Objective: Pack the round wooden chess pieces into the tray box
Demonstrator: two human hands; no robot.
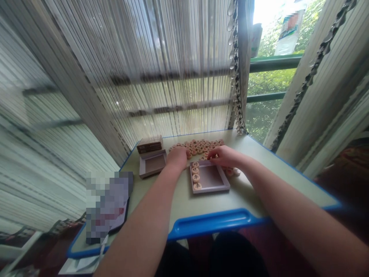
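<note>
One blue-edged counter [187, 206] bears an open tray [213, 177], left hand [178, 157] curled near its far-left corner, right hand [221, 154] bent-fingered at its far edge, grip on anything indeterminable for both, four round pieces [196, 177] lining its left side, loose pieces [198, 147] massed beyond.

A person wears dark, near-black legwear [235, 256], rounded over both legs at the lower edge of the head view, its weave and seams too dim to make out. The left forearm [148, 207] and right forearm [284, 196] are bare along the length in view, smooth in outline and narrowing toward the wrists. The left grip [178, 156] and right grip [223, 156] are ungloved human hands, the left one's fingers largely hidden.
</note>
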